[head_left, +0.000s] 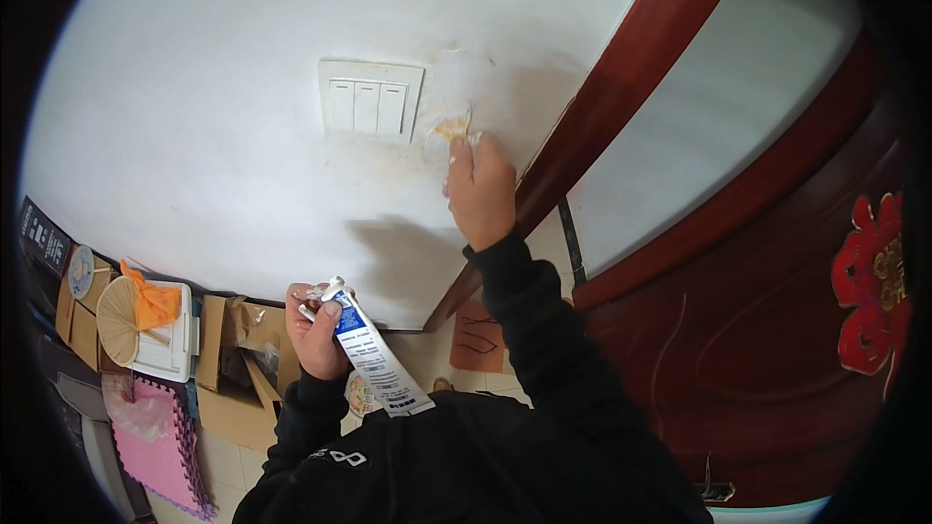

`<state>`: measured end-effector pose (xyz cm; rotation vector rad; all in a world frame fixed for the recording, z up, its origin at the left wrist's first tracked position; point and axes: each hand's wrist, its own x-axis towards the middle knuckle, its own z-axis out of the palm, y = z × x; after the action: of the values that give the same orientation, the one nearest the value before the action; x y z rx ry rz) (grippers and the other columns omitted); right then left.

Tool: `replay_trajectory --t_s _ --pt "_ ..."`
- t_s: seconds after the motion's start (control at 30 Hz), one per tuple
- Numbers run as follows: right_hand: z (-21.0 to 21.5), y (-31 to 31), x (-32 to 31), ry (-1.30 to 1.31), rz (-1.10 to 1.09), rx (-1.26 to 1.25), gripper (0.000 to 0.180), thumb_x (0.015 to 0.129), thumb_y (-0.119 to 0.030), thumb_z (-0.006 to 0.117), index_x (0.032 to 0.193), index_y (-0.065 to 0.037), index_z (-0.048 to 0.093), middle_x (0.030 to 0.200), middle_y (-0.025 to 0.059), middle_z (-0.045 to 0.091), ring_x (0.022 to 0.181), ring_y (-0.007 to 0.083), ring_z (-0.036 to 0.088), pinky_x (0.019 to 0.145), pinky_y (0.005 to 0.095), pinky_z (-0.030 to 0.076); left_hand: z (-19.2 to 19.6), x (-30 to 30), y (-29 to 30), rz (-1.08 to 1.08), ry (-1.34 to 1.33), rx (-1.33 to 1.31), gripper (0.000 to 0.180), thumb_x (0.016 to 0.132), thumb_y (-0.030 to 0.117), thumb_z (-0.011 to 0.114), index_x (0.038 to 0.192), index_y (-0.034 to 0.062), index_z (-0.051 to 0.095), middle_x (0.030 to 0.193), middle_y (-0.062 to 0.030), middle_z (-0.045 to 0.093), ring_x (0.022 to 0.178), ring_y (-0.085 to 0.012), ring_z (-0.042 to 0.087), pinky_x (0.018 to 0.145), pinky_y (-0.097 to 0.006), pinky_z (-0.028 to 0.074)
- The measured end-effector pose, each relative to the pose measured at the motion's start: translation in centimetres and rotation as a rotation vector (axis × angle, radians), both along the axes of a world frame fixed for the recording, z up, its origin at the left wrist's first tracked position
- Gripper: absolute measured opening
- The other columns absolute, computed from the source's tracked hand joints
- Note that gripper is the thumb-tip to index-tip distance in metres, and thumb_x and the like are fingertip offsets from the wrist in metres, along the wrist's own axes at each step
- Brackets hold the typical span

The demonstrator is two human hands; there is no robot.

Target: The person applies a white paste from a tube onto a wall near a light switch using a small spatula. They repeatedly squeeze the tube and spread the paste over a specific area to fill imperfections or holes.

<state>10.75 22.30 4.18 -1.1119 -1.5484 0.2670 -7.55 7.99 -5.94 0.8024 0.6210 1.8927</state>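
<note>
Item: yellowish-brown damaged patch [451, 126] in the white plaster wall [194, 116], lying just at the 3 o'clock side of a white three-rocker plastic wall switch [370, 100] and at 9 o'clock of the dark red-brown wooden door frame [621, 87]. Right hand [480, 189]: raised, fingers curled shut, fingertips pressed to the lower edge of the patch; whether it pinches a small pale scrap or tool cannot be told. The patch sits at 11 o'clock from this hand's knuckles, touching the fingertips. Left hand [316, 325]: lower, closed around the cap end of a white-and-blue soft squeeze tube [374, 354]. Tube's long axis runs from 11 o'clock (nozzle, in the fist) to 5 o'clock (flat crimped tail, free). From the tube the patch lies at 1 o'clock, well apart; the right hand is far the nearer. Below, at 7 o'clock: brown cardboard boxes [233, 349], a round woven straw fan [118, 318], pink foam floor mat [160, 451].
</note>
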Motion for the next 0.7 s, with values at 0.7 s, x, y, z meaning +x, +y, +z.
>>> replay_trajectory --t_s 0.7 --pt "-3.5 -2.1 0.5 0.152 0.111 -0.092 0.026 0.094 -0.014 0.049 0.072 -0.001 0.042 0.051 0.0030 0.046 0.041 0.0092 0.045 0.038 0.0249 0.037 0.1 -0.6 0.0 0.010 0.015 -0.014 0.023 0.082 0.008 0.061 0.096 0.0096 0.042 0.084 -0.0135 0.059 0.073 -0.0136 0.055 0.060 -0.022 0.044"
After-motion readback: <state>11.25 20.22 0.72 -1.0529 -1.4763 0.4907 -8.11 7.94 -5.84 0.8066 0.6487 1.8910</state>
